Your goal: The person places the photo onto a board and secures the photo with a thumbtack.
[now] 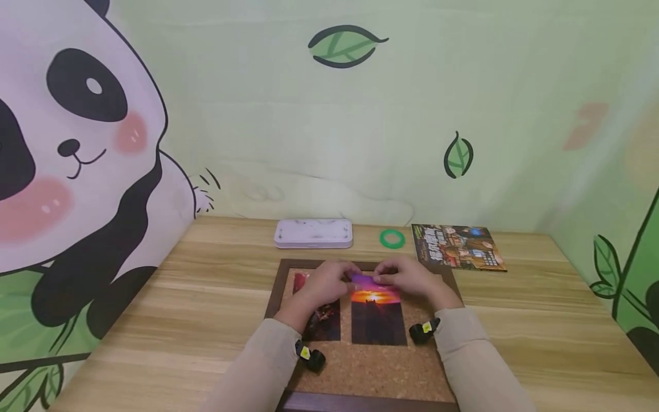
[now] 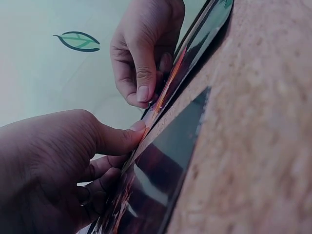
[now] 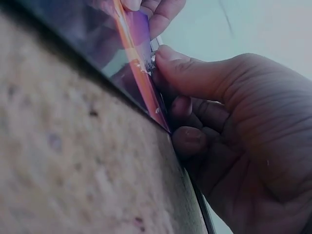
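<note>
A sunset photo (image 1: pixel 377 317) lies on a brown-framed corkboard (image 1: pixel 381 372), beside a darker photo (image 1: pixel 329 326) partly covered by my left arm. My left hand (image 1: pixel 329 281) holds the sunset photo near its upper left corner, with the thumb (image 2: pixel 127 139) on its face. At the upper edge, my right hand (image 1: pixel 409 277) pinches a small shiny pin (image 3: pixel 152 61) between thumb and forefinger. The pin's point is hidden. Both hands are close together, and their other fingers curl near the board's far edge.
Behind the board on the wooden table (image 1: pixel 206 309) lie a white tin case (image 1: pixel 313 234), a green tape ring (image 1: pixel 392 239) and a printed booklet (image 1: pixel 458 247). A panda-printed backdrop (image 1: pixel 288 131) stands at the table's far edge.
</note>
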A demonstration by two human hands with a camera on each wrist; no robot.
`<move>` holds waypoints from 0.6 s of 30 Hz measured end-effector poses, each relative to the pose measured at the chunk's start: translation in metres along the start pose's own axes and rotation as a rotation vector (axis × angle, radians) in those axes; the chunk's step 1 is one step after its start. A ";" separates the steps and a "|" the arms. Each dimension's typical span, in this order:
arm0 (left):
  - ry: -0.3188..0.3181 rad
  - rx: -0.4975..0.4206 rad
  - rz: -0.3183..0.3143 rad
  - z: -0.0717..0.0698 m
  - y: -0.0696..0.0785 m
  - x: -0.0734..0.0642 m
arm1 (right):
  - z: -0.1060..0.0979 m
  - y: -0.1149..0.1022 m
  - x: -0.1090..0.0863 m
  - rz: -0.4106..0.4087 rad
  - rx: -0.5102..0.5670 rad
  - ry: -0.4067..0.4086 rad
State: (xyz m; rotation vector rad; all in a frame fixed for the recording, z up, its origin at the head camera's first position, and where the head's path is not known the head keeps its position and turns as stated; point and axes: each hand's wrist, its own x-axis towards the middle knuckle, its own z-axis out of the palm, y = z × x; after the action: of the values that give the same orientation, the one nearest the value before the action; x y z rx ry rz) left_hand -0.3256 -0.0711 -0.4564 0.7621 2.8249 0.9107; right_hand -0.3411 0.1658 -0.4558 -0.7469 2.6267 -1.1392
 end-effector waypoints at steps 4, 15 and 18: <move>-0.003 0.004 -0.004 0.001 0.000 0.000 | 0.001 0.001 -0.001 0.005 0.008 -0.006; -0.016 0.005 -0.025 0.002 -0.001 0.002 | 0.004 -0.009 0.001 0.118 -0.020 0.031; -0.018 0.010 -0.029 0.001 0.000 0.002 | 0.005 -0.008 0.002 0.119 -0.015 0.041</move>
State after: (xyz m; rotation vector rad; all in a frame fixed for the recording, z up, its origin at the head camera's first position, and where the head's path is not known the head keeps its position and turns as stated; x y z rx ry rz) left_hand -0.3270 -0.0697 -0.4576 0.7255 2.8186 0.8820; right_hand -0.3380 0.1572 -0.4533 -0.5677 2.6763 -1.1144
